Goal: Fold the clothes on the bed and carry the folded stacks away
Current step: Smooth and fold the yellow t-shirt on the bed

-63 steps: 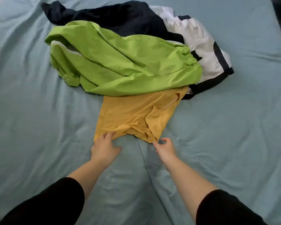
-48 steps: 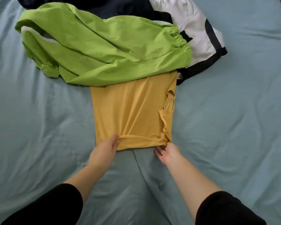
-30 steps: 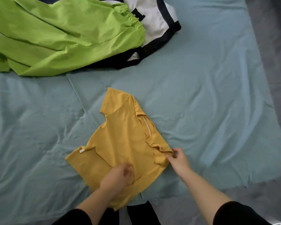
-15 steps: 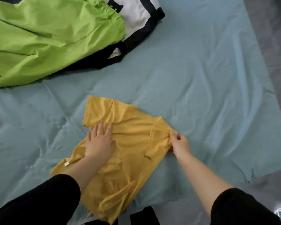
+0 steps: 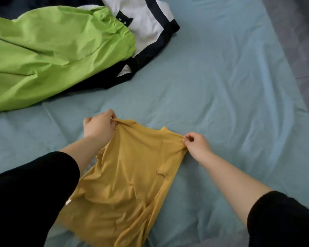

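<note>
A mustard-yellow shirt (image 5: 125,179) lies stretched toward me on the pale blue bed sheet (image 5: 221,90). My left hand (image 5: 98,125) grips its far left corner and my right hand (image 5: 196,145) pinches its far right corner, so the far edge is pulled taut between them and lifted a little. The near end of the shirt is rumpled at the bed's front edge, partly under my left sleeve. Further back on the left lies a heap with a lime-green garment (image 5: 48,50) on top.
Under the green garment lie a white garment with dark navy bands (image 5: 150,24) and a dark navy one (image 5: 100,82). The bed's right edge runs diagonally; grey floor (image 5: 296,32) shows beyond it at the upper right.
The yellow shirt was pulled out from under the heap and dragged toward me. My left hand went from pressing flat on it to gripping its far corner; both hands now lift the far edge.
</note>
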Tool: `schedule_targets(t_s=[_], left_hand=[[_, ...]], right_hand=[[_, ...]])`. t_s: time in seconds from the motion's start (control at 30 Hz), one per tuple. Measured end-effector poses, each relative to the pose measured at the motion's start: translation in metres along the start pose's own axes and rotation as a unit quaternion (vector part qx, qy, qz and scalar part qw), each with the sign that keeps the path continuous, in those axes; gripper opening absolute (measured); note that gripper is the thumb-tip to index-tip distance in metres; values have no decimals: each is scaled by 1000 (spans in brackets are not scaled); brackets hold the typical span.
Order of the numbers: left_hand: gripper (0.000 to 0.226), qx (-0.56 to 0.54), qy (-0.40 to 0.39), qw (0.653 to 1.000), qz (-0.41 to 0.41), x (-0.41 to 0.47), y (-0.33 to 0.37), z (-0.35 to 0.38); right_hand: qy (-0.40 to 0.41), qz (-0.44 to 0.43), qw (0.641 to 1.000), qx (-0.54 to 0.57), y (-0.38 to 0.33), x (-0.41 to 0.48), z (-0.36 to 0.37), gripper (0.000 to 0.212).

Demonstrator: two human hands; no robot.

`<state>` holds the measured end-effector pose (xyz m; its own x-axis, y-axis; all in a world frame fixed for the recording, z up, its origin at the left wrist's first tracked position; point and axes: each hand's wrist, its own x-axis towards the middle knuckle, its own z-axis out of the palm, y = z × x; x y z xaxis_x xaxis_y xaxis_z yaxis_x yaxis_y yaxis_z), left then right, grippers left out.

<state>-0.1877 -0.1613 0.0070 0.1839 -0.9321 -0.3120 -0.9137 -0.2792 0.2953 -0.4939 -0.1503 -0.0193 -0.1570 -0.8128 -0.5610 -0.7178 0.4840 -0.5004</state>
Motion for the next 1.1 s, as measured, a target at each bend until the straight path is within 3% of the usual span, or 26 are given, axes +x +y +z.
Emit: schedule_targets(t_s=[0.17,0.27,0.37,0.47,0.53,0.63,0.73,0.87,0.93,1.0,1.1], left_hand=[[14,-10,49,998,-28,43,-16,-44],[25,-44,21,997,-64,57,-16,-42],[56,-73,-40,989,-121,33,-26,-16],[80,-131,-37,969,-205,-31,-48,15],[76,-173,-30,946,-272,-82,-65,35],[48,-244,-35,914,-323,-147,-86,55],[29,-225,-52,919,-319,-182,-98,63],[20,-255,-46,911,-322,-189,-101,61],[21,-257,-64,909,-323,-188,-103,59],[27,-246,-87,913,-314,-188,-106,57],[36,-246,-114,912,-309,-192,-111,52]], right_hand=[[92,-36,995,5,-67,47,-17,12],[62,-22,993,93,-87,61,-8,18],[32,-5,996,82,-73,41,17,33],[9,51,995,88,-30,-16,51,30],[-19,89,991,95,2,-64,73,32],[-58,128,984,113,36,-129,100,33],[-67,146,982,101,44,-165,115,39],[42,117,992,32,29,-176,121,54],[33,108,994,-3,21,-174,126,47],[-31,134,990,-12,18,-170,134,33],[-43,181,979,89,23,-168,136,13]])
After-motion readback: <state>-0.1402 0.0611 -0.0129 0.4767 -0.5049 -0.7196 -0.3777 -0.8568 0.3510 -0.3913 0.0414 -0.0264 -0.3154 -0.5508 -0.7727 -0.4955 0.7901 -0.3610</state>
